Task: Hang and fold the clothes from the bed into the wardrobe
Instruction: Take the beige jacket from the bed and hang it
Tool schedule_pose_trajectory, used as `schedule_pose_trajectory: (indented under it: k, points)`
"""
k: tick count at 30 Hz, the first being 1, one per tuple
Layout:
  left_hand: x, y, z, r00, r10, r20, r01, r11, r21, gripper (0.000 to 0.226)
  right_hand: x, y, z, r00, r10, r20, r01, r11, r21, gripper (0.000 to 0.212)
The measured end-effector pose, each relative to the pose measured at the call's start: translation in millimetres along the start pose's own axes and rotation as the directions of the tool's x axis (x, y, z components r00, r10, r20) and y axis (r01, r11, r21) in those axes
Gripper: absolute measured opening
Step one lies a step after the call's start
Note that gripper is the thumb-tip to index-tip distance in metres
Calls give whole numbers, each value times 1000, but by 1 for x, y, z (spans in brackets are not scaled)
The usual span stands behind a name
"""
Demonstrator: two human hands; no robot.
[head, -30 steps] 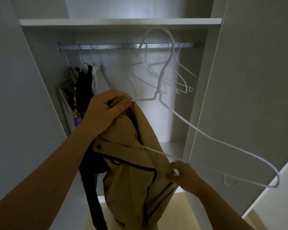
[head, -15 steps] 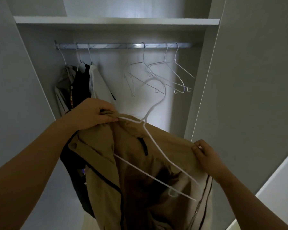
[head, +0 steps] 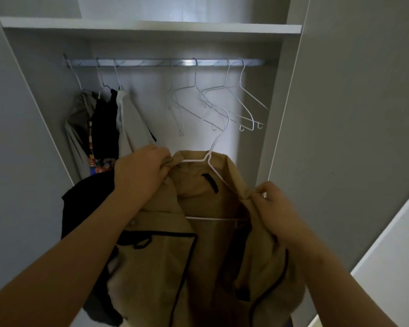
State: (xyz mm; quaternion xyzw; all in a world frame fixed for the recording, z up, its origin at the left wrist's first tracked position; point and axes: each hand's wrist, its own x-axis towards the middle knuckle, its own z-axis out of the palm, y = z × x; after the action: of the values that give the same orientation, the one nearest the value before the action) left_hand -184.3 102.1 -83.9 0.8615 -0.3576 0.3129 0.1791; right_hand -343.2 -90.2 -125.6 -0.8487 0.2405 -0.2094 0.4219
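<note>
The person stands at the open wardrobe (head: 340, 114), both arms raised in front of the rail (head: 165, 63). The left hand (head: 141, 172) has its fingers (head: 162, 159) closed on the left shoulder of a tan jacket (head: 213, 256), bunching the cloth just beside the left end of a white wire hanger (head: 209, 161). The right hand (head: 275, 208) pinches the jacket's right shoulder, fingers (head: 261, 193) narrow and tight on a fold of fabric. Between the two grips the hanger sits inside the jacket: its neck rises above the collar, its right arm runs down toward the right fingers and vanishes under the cloth, and its bottom bar shows across the open front, below both sets of fingers. The hook reaches up but sits below the rail, not on it. The jacket's body, edged with dark piping, hangs down from the fingers. A dark garment (head: 85, 208) is draped beneath the left forearm. Above and left of the left fingers hang clothed hangers (head: 104, 123); above the right fingers, empty wire hangers (head: 222, 102) dangle from the rail.
</note>
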Motion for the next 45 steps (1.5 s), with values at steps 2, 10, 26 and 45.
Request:
schedule_pose_trajectory:
  k: [2, 10, 26, 45]
  points:
    - [-5, 11, 3, 999, -36, -29, 33, 994, -106, 24, -14, -17, 11, 996, -51, 67, 43, 993, 114, 19]
    - [-33, 28, -1, 993, -65, -96, 27, 934, -356, 11, -29, -20, 27, 942, -303, -143, 303, 953, -22, 20]
    - [-14, 19, -8, 990, 77, 117, -65, 993, -102, 24, -21, 23, 5, 989, 12, -146, -67, 924, -377, 21]
    - [-48, 40, 4, 1000, -17, 6, 17, 721, -692, 37, -21, 27, 5, 936, -22, -350, -101, 939, -329, 17]
